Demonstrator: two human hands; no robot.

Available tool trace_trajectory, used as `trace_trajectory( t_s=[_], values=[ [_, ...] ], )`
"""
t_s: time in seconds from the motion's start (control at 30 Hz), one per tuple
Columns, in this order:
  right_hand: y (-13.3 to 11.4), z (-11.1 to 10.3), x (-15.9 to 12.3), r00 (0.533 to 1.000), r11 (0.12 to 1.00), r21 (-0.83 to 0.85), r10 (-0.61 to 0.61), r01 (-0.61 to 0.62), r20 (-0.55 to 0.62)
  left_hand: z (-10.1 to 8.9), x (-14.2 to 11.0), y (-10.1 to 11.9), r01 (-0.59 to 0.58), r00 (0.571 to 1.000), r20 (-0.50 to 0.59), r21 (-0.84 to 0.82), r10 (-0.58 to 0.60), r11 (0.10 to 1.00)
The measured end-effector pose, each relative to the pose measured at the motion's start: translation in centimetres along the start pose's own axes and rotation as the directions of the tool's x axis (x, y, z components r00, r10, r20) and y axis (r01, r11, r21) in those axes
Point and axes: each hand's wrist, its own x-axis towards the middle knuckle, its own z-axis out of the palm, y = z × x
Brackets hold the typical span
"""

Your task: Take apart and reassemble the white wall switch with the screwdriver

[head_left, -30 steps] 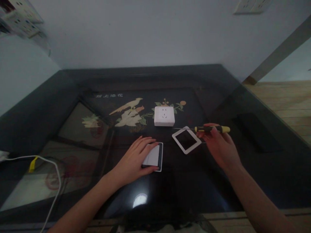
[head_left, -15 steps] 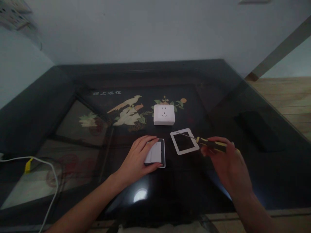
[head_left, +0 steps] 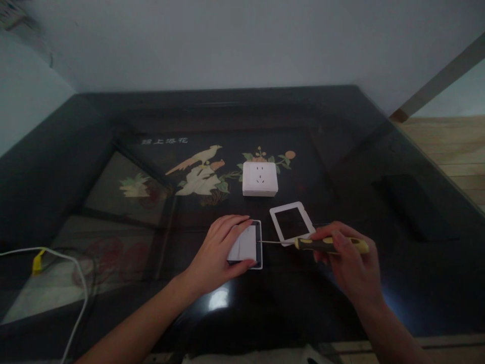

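Observation:
My left hand (head_left: 223, 250) grips a white wall switch panel (head_left: 244, 243) with a dark inner border, fingers over its far edge and thumb at the near one. My right hand (head_left: 350, 263) is closed round the yellow-and-black handle of a screwdriver (head_left: 316, 244). Its shaft points left, and the tip is at the panel's dark right border. Under the shaft lies a white square frame (head_left: 278, 228), open in the middle. Beyond these stands a white socket box (head_left: 259, 179) with its slots facing up.
The dark glossy table (head_left: 303, 298) carries a bird-and-flower picture (head_left: 200, 172). A white cable (head_left: 81, 283) with a yellow tag (head_left: 37, 263) runs along the left. A dark flat object (head_left: 419, 207) lies at the right. A wall (head_left: 212, 45) rises behind the table.
My right hand has brought the screwdriver left and down, so its tip has gone from above the white frame to the panel's right border. My left hand keeps its grip on the panel.

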Motion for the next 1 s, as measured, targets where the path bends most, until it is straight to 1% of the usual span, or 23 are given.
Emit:
trace_trajectory(
  t_s=[0.07, 0.1, 0.13, 0.2, 0.27, 0.33, 0.4, 0.43, 0.47, 0.53, 0.6, 0.67, 0.73, 0.77, 0.8, 0.83, 0.87, 0.9, 0.93, 1.0],
  values=[
    [-0.4, -0.5, 0.2, 0.993, 0.996, -0.052, -0.072, 0.077, 0.093, 0.1, 0.0, 0.0, 0.005, 1.000, -0.002, -0.003, -0.005, 1.000],
    [-0.8, -0.8, 0.3, 0.979, 0.988, -0.081, -0.120, 0.135, 0.164, 0.1, 0.0, 0.0, 0.005, 1.000, -0.005, -0.005, -0.005, 1.000],
    [-1.2, -1.1, 0.6, 0.954, 0.974, -0.105, -0.167, 0.198, 0.250, 0.2, 0.0, 0.1, 0.003, 1.000, -0.005, -0.008, -0.003, 1.000],
    [-2.1, -1.9, 1.2, 0.879, 0.943, -0.146, -0.213, 0.299, 0.426, 0.2, 0.1, 0.1, 0.001, 1.000, 0.001, -0.013, -0.001, 1.000],
    [-2.8, -2.7, 2.1, 0.802, 0.923, -0.188, -0.176, 0.336, 0.571, 0.2, 0.1, 0.1, 0.001, 1.000, 0.009, -0.016, -0.001, 1.000],
    [-3.3, -3.4, 3.1, 0.732, 0.907, -0.242, -0.097, 0.344, 0.675, 0.1, 0.2, 0.1, 0.004, 1.000, 0.018, -0.017, -0.004, 1.000],
    [-3.3, -4.1, 4.1, 0.669, 0.877, -0.295, -0.041, 0.380, 0.742, 0.1, 0.2, 0.1, 0.000, 1.000, 0.025, -0.016, 0.000, 1.000],
    [-3.2, -4.4, 4.4, 0.648, 0.853, -0.322, -0.025, 0.411, 0.761, 0.1, 0.2, 0.1, -0.003, 1.000, 0.027, -0.016, 0.004, 1.000],
    [-3.0, -4.6, 4.5, 0.637, 0.825, -0.350, -0.015, 0.444, 0.771, 0.1, 0.2, 0.0, -0.006, 1.000, 0.027, -0.014, 0.006, 1.000],
    [-2.5, -4.9, 4.3, 0.641, 0.757, -0.409, -0.017, 0.510, 0.767, 0.1, 0.2, 0.0, -0.007, 1.000, 0.027, -0.010, 0.007, 1.000],
    [-2.0, -4.9, 3.4, 0.657, 0.664, -0.459, -0.063, 0.590, 0.751, 0.1, 0.2, 0.0, -0.004, 1.000, 0.029, -0.007, 0.004, 1.000],
    [-1.6, -4.8, 2.2, 0.660, 0.543, -0.500, -0.140, 0.675, 0.738, 0.0, 0.2, 0.0, 0.002, 0.999, 0.033, -0.007, -0.002, 1.000],
    [-1.1, -4.5, 1.1, 0.654, 0.428, -0.529, -0.228, 0.733, 0.721, 0.0, 0.3, 0.0, 0.011, 0.999, 0.031, -0.008, -0.011, 1.000],
    [-0.8, -4.4, 0.6, 0.650, 0.387, -0.538, -0.268, 0.748, 0.711, -0.1, 0.3, 0.0, 0.015, 0.999, 0.028, -0.008, -0.014, 1.000],
    [-0.5, -4.2, 0.2, 0.647, 0.365, -0.542, -0.304, 0.757, 0.699, -0.1, 0.3, -0.1, 0.015, 1.000, 0.023, -0.008, -0.015, 1.000],
    [-0.2, -4.0, 0.0, 0.649, 0.366, -0.540, -0.331, 0.758, 0.685, -0.1, 0.3, -0.1, 0.013, 1.000, 0.019, -0.008, -0.013, 1.000],
    [0.2, -3.7, -0.1, 0.661, 0.395, -0.535, -0.346, 0.747, 0.666, -0.2, 0.3, -0.2, 0.010, 1.000, 0.017, -0.009, -0.010, 1.000],
    [0.6, -3.5, -0.2, 0.685, 0.450, -0.527, -0.346, 0.721, 0.641, -0.2, 0.3, -0.2, 0.006, 1.000, 0.019, -0.009, -0.006, 1.000],
    [0.9, -3.2, -0.2, 0.718, 0.524, -0.513, -0.333, 0.680, 0.611, -0.2, 0.4, -0.3, 0.002, 1.000, 0.021, -0.010, -0.002, 1.000],
    [1.3, -2.7, -0.1, 0.793, 0.672, -0.487, -0.260, 0.558, 0.550, -0.3, 0.4, -0.3, -0.004, 1.000, 0.030, -0.012, 0.004, 1.000]
  ],
)
